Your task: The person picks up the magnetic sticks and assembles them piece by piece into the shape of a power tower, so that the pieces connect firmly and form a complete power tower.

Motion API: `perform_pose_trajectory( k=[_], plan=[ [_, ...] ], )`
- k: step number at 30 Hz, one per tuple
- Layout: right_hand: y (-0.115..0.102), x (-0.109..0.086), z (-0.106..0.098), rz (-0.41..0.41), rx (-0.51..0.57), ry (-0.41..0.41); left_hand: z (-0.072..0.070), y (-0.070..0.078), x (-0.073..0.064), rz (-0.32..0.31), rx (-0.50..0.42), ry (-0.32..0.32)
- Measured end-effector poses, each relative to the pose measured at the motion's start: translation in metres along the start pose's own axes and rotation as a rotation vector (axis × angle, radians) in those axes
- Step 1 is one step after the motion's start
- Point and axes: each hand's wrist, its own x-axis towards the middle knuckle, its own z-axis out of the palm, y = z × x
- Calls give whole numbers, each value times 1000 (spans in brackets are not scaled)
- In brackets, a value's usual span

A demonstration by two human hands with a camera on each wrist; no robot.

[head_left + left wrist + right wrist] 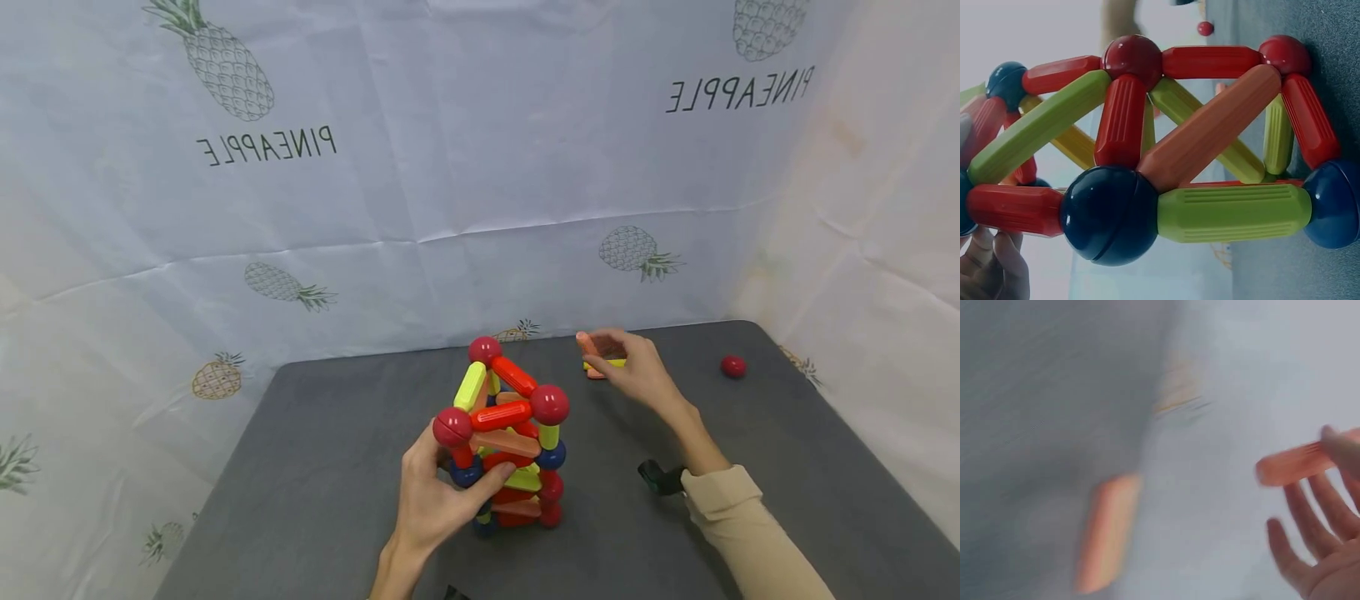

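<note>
A tower of magnetic rods and balls (pixel 506 443) stands on the grey table, its red, yellow-green and orange rods joined by red and dark blue balls. My left hand (pixel 431 500) grips its upper part from the left, thumb across the near side. The left wrist view shows the lattice close up, with a dark blue ball (pixel 1110 215) in front and fingertips at the far left. To the right of the tower, my right hand (pixel 637 375) pinches an orange magnetic rod (pixel 586 342) between thumb and fingers, above the table.
Near the table's back edge, a yellow rod (pixel 617 363) and another orange rod (pixel 596 374) lie under the right hand. A loose red ball (pixel 733 367) rests farther right. The pineapple-print cloth (pixel 480 167) hangs behind the table (pixel 337 450). The right wrist view is blurred.
</note>
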Motion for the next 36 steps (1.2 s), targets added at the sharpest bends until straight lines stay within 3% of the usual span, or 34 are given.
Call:
perform_pose_trajectory(
  k=[4, 9, 15, 18, 24, 36],
  plan=[
    [-53, 8, -16, -95, 182, 83, 0, -2, -1, 7, 4, 1],
    [-112, 5, -33, -202, 383, 105, 1, -2, -1, 0, -2, 7],
    [-158, -11, -46, -350, 536, 98, 9, 3, -3, -2, -11, 31],
    [-167, -15, -48, -407, 575, 62, 15, 5, -4, 16, 11, 60],
    [-168, -19, -47, -415, 505, 25, 19, 7, -5, 22, 39, 80],
    [-163, -20, -46, -403, 408, 16, 6, 8, -4, -31, 56, -52]
  ],
)
